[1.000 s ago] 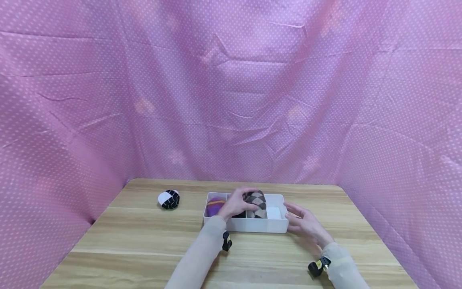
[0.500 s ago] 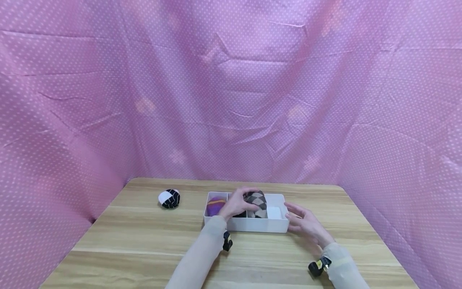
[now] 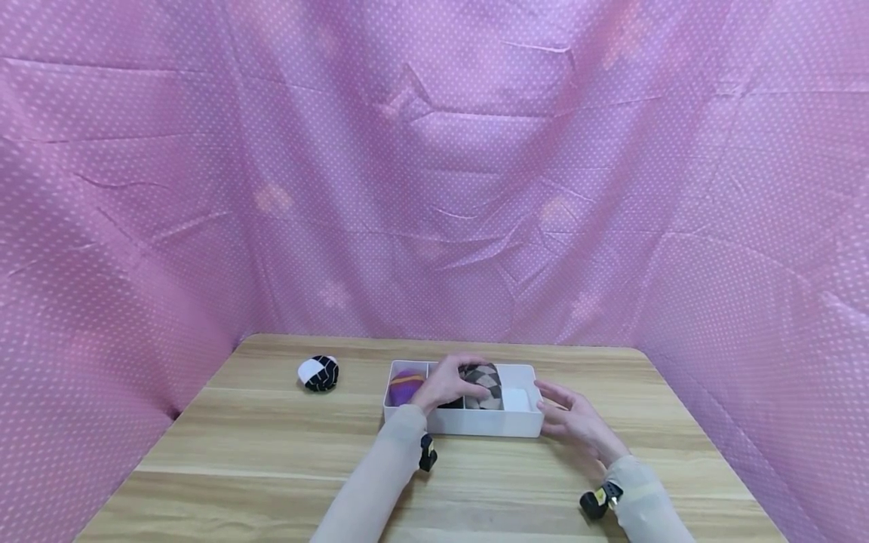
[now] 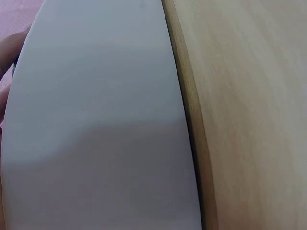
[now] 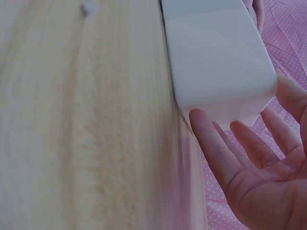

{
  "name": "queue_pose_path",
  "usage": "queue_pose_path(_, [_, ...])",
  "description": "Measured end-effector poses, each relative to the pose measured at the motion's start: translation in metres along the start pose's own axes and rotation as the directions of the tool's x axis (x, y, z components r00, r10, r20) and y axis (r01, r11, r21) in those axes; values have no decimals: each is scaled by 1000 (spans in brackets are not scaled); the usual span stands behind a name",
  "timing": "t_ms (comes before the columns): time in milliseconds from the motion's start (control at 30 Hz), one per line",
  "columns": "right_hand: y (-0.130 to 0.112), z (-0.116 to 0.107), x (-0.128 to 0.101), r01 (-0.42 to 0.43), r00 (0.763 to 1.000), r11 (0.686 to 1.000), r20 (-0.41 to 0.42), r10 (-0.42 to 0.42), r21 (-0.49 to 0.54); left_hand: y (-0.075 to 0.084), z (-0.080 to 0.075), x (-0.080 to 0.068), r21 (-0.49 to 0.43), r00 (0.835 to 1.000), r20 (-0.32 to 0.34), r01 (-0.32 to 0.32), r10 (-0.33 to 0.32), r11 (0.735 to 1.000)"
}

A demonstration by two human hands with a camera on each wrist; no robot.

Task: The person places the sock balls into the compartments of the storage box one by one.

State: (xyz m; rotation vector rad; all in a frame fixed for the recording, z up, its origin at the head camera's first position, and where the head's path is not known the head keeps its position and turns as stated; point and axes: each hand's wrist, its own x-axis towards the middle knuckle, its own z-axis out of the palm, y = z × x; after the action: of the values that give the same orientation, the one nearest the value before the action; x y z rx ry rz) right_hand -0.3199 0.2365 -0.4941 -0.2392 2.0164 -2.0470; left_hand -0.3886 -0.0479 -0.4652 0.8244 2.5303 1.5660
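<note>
A white divided box [image 3: 475, 424] sits mid-table. My left hand [image 3: 444, 383] curls over a brown argyle rolled sock [image 3: 483, 383] and presses it down into the box's middle compartment. A purple rolled sock [image 3: 403, 386] lies in the left compartment. The right compartment [image 3: 516, 398] shows white. My right hand [image 3: 573, 422] rests with straight fingers against the box's right end [image 5: 218, 62]. The left wrist view shows only the box wall [image 4: 100, 134] and table; the hand is hidden there.
A black-and-white rolled sock [image 3: 317, 373] lies on the wooden table [image 3: 271, 452] left of the box. Pink dotted cloth [image 3: 434, 173] walls the table on three sides. Bare wood shows in front of the box.
The argyle sock sits a little lower in the box than a second ago, under my left hand. My right hand has stayed at the box's end.
</note>
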Motion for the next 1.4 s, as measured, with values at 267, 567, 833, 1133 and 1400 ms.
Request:
queue_pose_path(267, [-1, 2, 4, 3, 1000, 1000, -20, -4, -29, -1, -5, 1, 43, 999, 29, -18, 17, 999])
queue_pose_path(567, [-3, 5, 8, -2, 999, 999, -35, 0, -52, -5, -12, 1, -43, 999, 42, -1, 3, 999])
queue_pose_path(833, [-3, 5, 10, 7, 999, 999, -34, -9, -48, -5, -23, 1, -155, 999, 22, -33, 37, 987])
queue_pose_path(1133, [-3, 5, 10, -2, 999, 999, -46, -1, -51, -6, -43, -8, -223, 999, -42, -39, 31, 974])
queue_pose_path(1400, [-2, 6, 10, -14, 999, 999, -52, 11, -49, -20, -65, -28, -205, 991, -126, -69, 43, 976])
